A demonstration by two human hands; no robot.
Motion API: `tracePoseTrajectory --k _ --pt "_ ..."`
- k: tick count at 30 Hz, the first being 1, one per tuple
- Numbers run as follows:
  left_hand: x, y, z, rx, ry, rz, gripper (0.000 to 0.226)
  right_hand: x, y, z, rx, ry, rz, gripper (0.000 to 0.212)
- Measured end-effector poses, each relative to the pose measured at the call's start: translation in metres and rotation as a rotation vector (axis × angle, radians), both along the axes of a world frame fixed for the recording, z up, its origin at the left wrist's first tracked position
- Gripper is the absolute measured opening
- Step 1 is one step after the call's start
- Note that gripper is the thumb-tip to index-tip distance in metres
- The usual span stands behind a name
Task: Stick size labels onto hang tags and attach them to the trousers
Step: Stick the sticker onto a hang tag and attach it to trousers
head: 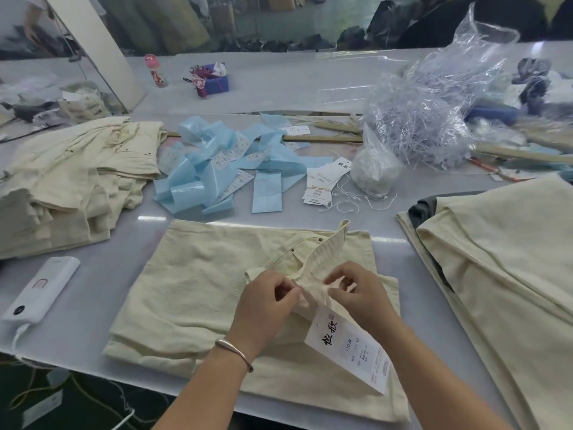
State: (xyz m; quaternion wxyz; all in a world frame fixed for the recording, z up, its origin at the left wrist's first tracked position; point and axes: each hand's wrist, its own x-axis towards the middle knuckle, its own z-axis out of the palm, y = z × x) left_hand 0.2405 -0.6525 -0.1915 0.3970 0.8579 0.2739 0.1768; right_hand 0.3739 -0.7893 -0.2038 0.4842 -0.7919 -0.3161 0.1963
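On the near surface [102, 259], folded cream trousers [198, 293] lie flat; left hand [263, 301] and right hand [359, 293] each hold a closed pinching grip on the raised waistband, hang tag [347, 349] hanging just below.

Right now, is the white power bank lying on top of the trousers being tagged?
No, the power bank lies on the bare table, left of the trousers.

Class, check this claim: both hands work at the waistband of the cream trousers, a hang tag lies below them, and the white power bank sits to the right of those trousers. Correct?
Not quite. The head view shows the power bank to the left of the trousers, not the right. The rest holds: left hand and right hand pinch the waistband, with the hang tag below them.
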Motion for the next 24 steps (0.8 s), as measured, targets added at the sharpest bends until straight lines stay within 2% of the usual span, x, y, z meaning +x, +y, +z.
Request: tracePoseTrajectory --k 4,6,9,17,19,21,24 --pt "0.002 0.0 0.003 -0.132 -0.045 -0.039 0.018 -0.012 -0.029 -0.01 0.006 0.011 0.146 0.011" --pt "0.004 -0.002 0.006 -0.194 -0.078 -0.053 0.019 -0.02 -0.034 -0.017 -0.069 -0.106 0.215 0.025" --pt "0.007 -0.005 0.01 -0.235 -0.104 -0.062 0.023 -0.033 -0.03 -0.025 -0.169 -0.376 0.184 0.042" --pt "0.007 -0.009 0.018 -0.283 -0.145 -0.078 0.024 -0.052 -0.018 -0.027 -0.108 -0.664 0.079 0.033" --pt "0.006 -0.008 0.017 -0.304 -0.151 -0.081 0.021 -0.052 -0.017 -0.027 -0.088 -0.645 0.064 0.029" --pt "0.005 -0.009 0.016 -0.339 -0.163 -0.095 0.018 -0.051 -0.019 -0.026 -0.054 -0.529 0.017 0.022" --pt "0.003 -0.009 0.017 -0.405 -0.185 -0.111 0.014 -0.045 -0.023 -0.019 0.116 -0.131 -0.052 0.018"
